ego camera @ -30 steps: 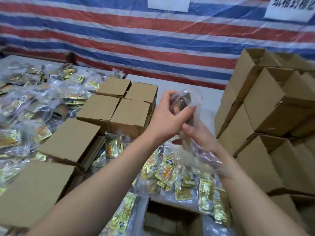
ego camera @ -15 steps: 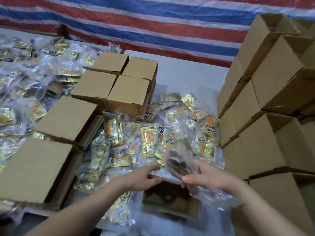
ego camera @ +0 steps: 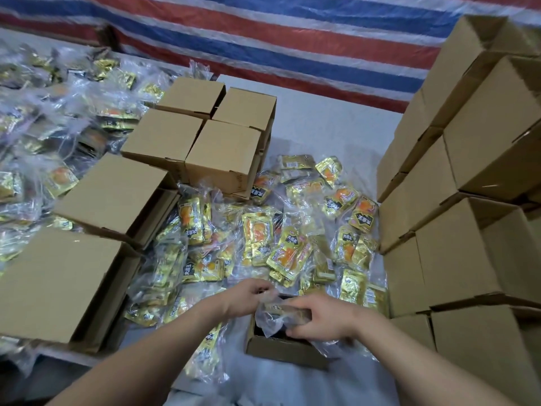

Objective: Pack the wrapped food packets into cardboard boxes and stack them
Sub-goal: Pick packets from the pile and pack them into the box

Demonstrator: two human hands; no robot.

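Observation:
A small open cardboard box (ego camera: 281,351) lies near the front of the table. Over its opening sits a clear plastic bag of dark wrapped packets (ego camera: 273,315). My right hand (ego camera: 325,317) curls over the bag's right side and grips it. My left hand (ego camera: 248,297) pinches the bag's top left edge by the box's far rim. The bag's lower part is hidden inside the box. Many gold and orange wrapped food packets (ego camera: 281,244) in clear bags cover the table beyond the box.
Four closed boxes (ego camera: 205,136) stand in a block at centre, two larger closed boxes (ego camera: 111,194) at left. A tall stack of boxes (ego camera: 468,186) fills the right side. More bagged packets (ego camera: 44,127) are heaped at far left. A striped tarp hangs behind.
Both hands came down from chest height with the bag to the open box. The bag now sits partly in the box, and the view has tilted down.

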